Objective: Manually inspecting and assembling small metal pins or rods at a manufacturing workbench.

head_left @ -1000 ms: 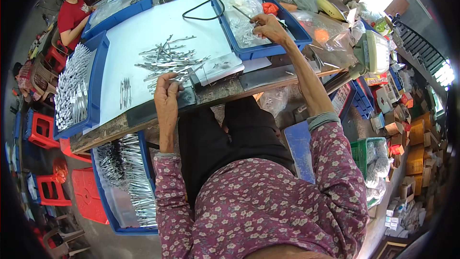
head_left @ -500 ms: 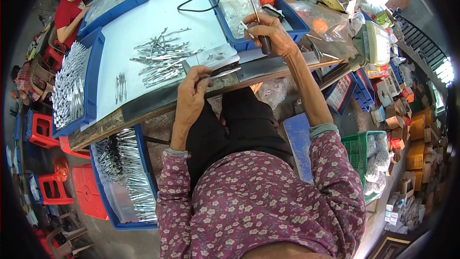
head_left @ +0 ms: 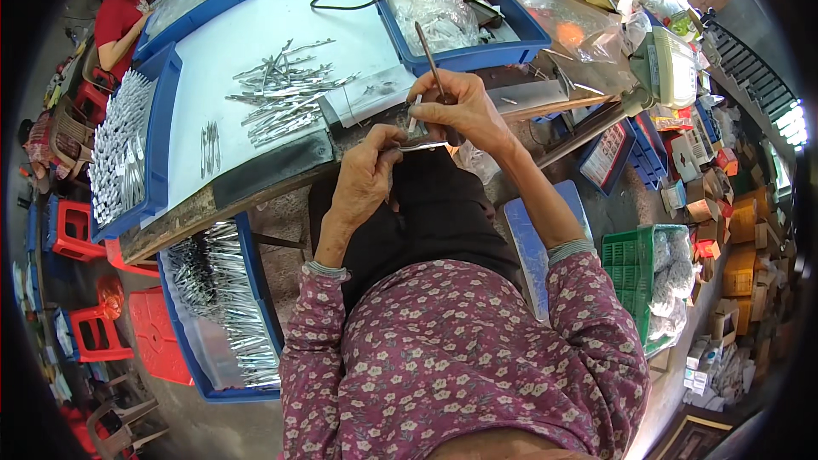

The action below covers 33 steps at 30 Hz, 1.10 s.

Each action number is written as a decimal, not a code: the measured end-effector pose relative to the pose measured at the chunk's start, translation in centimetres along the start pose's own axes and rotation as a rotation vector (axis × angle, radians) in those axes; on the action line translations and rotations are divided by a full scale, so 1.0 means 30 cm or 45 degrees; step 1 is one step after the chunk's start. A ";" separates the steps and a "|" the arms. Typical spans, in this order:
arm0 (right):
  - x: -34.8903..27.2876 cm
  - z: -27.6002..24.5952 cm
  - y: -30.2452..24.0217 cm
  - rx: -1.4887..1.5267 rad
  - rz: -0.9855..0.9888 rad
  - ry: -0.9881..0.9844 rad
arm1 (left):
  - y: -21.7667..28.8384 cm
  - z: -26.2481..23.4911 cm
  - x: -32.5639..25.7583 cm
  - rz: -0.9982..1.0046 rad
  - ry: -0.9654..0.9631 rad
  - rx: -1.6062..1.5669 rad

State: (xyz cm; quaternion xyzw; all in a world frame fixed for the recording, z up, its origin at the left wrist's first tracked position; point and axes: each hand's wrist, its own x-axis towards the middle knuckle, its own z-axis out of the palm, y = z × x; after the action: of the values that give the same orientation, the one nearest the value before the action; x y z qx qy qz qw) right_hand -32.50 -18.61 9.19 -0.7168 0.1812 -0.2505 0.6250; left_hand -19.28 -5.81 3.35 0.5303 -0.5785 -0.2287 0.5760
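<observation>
Head view: my left hand [head_left: 368,172] pinches a metal piece [head_left: 415,141], right hand [head_left: 456,106] grips a brush [head_left: 430,60] on it; next needs steady strokes.

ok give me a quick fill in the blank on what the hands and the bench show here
1. The right hand holds a thin ____-coloured stick.
2. The left hand pinches a small ____ piece at the bench edge.
3. The loose metal parts lie on a ____ sheet.
4. The bagged parts sit in a ____ tray.

Missing words: brown; metal; white; blue
</observation>
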 end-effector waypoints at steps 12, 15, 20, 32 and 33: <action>-0.072 0.046 0.015 -0.112 -0.167 0.071 | -0.022 -0.002 -0.015 0.112 -0.023 0.015; -0.085 0.038 0.021 -0.154 -0.032 0.042 | -0.007 -0.005 -0.017 0.017 0.006 -0.002; -0.117 0.024 -0.011 -0.564 -0.171 -0.023 | 0.009 -0.019 -0.014 0.007 -0.068 0.011; -0.139 0.037 -0.034 -1.174 -0.840 0.065 | 0.070 -0.041 0.002 -0.097 -0.074 -0.179; -0.139 0.037 -0.031 -1.226 -0.884 0.079 | 0.070 -0.039 0.003 -0.064 -0.086 -0.178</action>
State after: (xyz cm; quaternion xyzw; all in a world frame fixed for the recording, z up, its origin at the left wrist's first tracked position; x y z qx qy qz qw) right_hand -35.27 -15.19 9.44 -0.9293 0.0475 -0.3507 0.1054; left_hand -18.93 -4.79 5.52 0.4951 -0.5666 -0.3008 0.5860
